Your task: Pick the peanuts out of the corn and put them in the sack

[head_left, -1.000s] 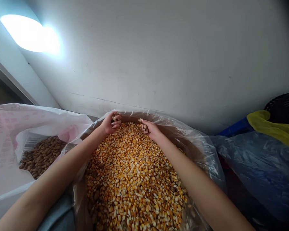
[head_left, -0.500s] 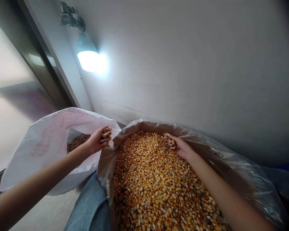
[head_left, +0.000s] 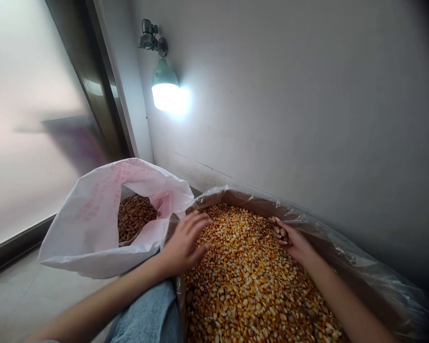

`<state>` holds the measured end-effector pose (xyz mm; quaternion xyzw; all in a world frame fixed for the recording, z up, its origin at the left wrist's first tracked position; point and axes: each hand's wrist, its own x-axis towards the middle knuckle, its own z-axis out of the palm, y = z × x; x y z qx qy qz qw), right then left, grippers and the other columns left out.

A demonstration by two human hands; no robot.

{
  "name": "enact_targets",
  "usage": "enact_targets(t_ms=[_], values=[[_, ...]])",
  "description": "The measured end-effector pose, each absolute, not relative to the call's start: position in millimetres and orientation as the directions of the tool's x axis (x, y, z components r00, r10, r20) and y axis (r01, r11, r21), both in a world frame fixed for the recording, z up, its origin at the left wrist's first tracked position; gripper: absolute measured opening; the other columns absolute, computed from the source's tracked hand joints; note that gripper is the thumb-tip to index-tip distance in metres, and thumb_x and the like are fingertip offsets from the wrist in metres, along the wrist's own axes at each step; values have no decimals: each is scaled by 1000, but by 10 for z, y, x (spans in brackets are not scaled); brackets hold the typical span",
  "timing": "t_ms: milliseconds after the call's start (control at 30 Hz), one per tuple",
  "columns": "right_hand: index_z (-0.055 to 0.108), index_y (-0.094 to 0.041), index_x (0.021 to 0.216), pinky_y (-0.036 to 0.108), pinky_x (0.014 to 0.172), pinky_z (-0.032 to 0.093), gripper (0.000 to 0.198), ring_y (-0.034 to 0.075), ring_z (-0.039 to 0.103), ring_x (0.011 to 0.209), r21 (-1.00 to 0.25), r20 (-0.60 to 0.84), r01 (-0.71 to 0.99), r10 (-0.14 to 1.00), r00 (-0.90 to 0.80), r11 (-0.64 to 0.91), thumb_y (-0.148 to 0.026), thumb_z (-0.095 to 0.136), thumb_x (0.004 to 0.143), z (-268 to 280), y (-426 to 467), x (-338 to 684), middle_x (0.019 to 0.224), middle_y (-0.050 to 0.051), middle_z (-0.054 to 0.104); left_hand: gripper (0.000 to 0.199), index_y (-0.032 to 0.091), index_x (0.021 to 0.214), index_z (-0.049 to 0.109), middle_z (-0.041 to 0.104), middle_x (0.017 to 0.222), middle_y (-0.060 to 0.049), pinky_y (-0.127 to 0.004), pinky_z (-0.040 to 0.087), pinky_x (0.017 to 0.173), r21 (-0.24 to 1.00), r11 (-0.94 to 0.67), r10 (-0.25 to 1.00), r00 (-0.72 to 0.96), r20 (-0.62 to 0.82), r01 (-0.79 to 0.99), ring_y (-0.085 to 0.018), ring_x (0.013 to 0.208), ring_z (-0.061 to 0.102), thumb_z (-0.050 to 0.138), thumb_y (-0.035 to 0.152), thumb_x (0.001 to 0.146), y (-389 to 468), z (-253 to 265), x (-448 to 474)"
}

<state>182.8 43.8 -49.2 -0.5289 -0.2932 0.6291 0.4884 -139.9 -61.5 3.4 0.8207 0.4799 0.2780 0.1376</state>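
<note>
Head; left hand (head_left: pixel 185 242) spread over corn (head_left: pixel 253 271); right hand (head_left: pixel 288 238) gripping 2+ nuts (head_left: pixel 283 233); 1 sack (head_left: pixel 89 214)

The left grip (head_left: pixel 183 246), earlier holding brown lumps, now spreads over corn (head_left: pixel 257 271).

Your bare left forearm (head_left: pixel 110 300) reaches in from the near left, your left hand (head_left: pixel 184 243) back upward, fingers loosely extended to the right and thumb held apart. Your bare right forearm (head_left: pixel 343 290) angles in from the near right, your right hand (head_left: pixel 295 243) curled closed, fingers toward the left. The hands are well apart. Your leg (head_left: pixel 148 314) shows near, below your left wrist (head_left: pixel 160 267).
</note>
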Motion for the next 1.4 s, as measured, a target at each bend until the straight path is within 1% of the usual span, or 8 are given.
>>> enact_targets(t_ms=[133,367,533,667,833,1033,1233,1400], values=[[55,-17,76,12,28,19,29,3,31,36,-970,-117,-227,984,137,-83,-38,65,60,-203,325,1553,48,-6,42,43,20,120,36,40,123,-7,-34,25,99,716,-487,864,395,312,500,-18,117,30,38,39,81,-646,13,-1235],[53,-14,86,12,33,20,25,3,28,38,-989,-136,113,876,-462,-94,-37,44,79,617,204,-149,50,-7,38,31,17,91,52,57,85,-3,-26,40,78,945,-165,981,148,127,283,-15,83,51,32,39,83,-511,-232,-1397],[46,-18,109,32,78,40,39,13,49,89,-950,37,249,863,-504,186,-42,44,78,724,271,-773,99,4,51,31,16,91,53,58,84,-4,-27,41,73,945,-84,992,111,51,316,-16,79,52,38,40,78,-442,-321,-1402],[52,-18,94,29,86,34,18,15,44,96,-615,401,469,763,-507,634,-27,43,81,380,-19,-218,99,4,51,27,17,89,55,59,83,-3,-27,40,72,877,-156,975,214,63,454,-16,77,52,41,36,76,-470,-264,-1399],[53,-19,78,27,67,39,13,14,48,75,-544,150,690,865,-479,477,-26,42,81,-219,-474,548,76,2,54,28,17,84,55,58,72,-1,-24,38,62,803,-146,973,230,12,577,-14,66,51,37,37,77,-483,-242,-1404],[57,-19,85,31,77,36,15,17,46,84,-296,177,704,762,-623,645,-24,43,81,-252,-516,434,83,4,56,20,17,80,57,60,70,-3,-23,37,57,516,-242,939,333,-90,822,-15,64,54,45,31,71,-426,-329,-1340],[58,-19,86,29,77,38,17,16,48,86,-485,140,671,807,-574,561,-26,43,81,-45,-451,657,88,4,57,21,16,71,62,64,74,-11,-31,42,58,97,-427,849,436,-298,899,-25,69,59,50,33,66,-354,-325,-1203],[57,-19,87,28,71,41,22,15,51,81,-638,64,662,883,-465,394,-30,38,83,-162,-526,1279,89,4,57,20,20,75,62,64,74,-7,-27,41,57,139,-463,827,483,-287,876,-21,68,58,51,35,67,-325,-402,-1196]])
